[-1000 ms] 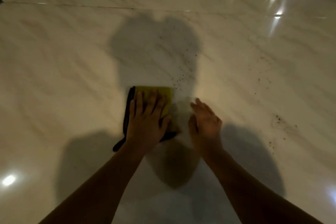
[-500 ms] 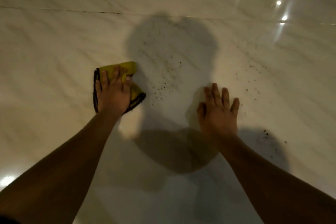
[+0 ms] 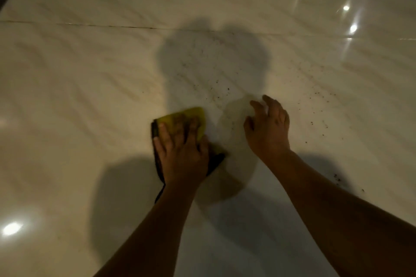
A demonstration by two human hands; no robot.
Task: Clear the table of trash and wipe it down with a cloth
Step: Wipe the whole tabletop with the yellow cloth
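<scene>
Left hand (image 3: 180, 155): flat, pressing yellow black-edged cloth (image 3: 180, 117) (frame centre).
Right hand (image 3: 267, 130): loosely curled, empty, on glossy marble table (image 3: 67, 74).

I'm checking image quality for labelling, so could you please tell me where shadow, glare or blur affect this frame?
Head view: dim, warm light; the person's shadow darkens the middle of the glossy pale marble table, masking some small dark crumbs; bright lamp reflections flare top right and bottom left; the left hand on the yellow black-edged cloth is motion-smeared, the right hand sharper.
</scene>
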